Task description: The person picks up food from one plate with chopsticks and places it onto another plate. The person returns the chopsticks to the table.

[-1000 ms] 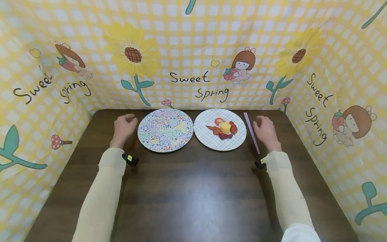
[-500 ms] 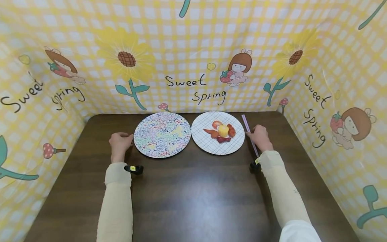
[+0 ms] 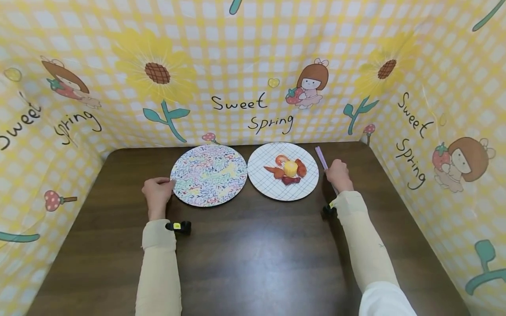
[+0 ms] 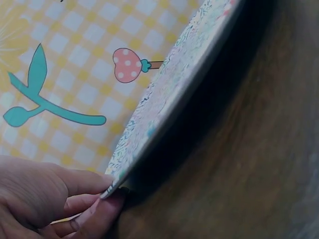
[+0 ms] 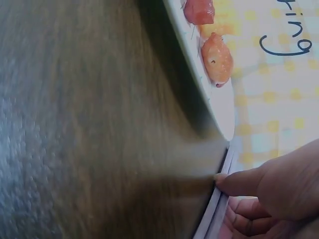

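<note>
Your left hand (image 3: 157, 193) pinches the scribble-patterned plate (image 3: 209, 175) at its nine o'clock rim; your right hand (image 3: 339, 175) pinches the lavender chopsticks (image 3: 321, 157) at three o'clock of the grid-lined plate (image 3: 272, 189), where orange and red food pieces (image 3: 301, 168) surround a yellow piece (image 3: 290, 168).

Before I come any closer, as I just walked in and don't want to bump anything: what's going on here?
A person is working with both hands at a table. The left hand pinches the rim of a multicoloured plate, while the right hand pinches purple chopsticks. Between those, a checked plate holds several food-like pieces, touched by neither hand.
</note>
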Motion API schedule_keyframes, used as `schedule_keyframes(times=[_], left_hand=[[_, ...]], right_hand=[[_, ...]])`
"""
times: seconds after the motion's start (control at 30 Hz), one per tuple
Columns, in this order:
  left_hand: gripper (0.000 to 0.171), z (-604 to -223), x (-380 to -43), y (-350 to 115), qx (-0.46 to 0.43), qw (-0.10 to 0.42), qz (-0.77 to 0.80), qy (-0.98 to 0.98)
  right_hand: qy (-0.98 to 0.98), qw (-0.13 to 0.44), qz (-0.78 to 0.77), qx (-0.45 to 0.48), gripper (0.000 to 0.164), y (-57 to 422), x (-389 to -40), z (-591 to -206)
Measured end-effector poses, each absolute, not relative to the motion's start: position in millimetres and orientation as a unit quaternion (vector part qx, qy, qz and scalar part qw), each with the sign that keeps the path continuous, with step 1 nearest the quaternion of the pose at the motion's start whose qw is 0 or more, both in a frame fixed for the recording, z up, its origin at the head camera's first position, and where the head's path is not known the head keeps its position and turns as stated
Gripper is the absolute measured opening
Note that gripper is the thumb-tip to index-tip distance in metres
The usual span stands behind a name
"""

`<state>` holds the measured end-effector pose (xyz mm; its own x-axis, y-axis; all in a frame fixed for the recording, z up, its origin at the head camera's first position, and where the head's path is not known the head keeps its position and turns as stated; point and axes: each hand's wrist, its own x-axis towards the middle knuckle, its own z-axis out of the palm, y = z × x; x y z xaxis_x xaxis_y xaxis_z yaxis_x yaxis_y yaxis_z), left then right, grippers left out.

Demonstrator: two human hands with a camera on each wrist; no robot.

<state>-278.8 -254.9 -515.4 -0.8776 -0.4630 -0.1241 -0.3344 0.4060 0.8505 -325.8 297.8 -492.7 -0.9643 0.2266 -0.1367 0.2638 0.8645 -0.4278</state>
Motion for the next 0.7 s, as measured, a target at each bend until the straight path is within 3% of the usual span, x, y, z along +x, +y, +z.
schedule_keyframes(times=[0.37, 0.5, 0.7], left_hand=[[0.036, -522, -280, -255, 0.235, 0.074, -0.505, -0.827], [0.038, -522, -280, -256, 0.239, 0.072, -0.501, -0.828], [0.037, -521, -281, -255, 0.244, 0.071, -0.498, -0.829]], right_hand=[[0.976, 0.092, -0.170, 0.104, 0.024, 303, -324, -484], [0.968, 0.064, -0.204, 0.134, 0.028, 306, -316, -475], [0.942, -0.043, -0.287, 0.168, 0.037, 294, -300, -459]])
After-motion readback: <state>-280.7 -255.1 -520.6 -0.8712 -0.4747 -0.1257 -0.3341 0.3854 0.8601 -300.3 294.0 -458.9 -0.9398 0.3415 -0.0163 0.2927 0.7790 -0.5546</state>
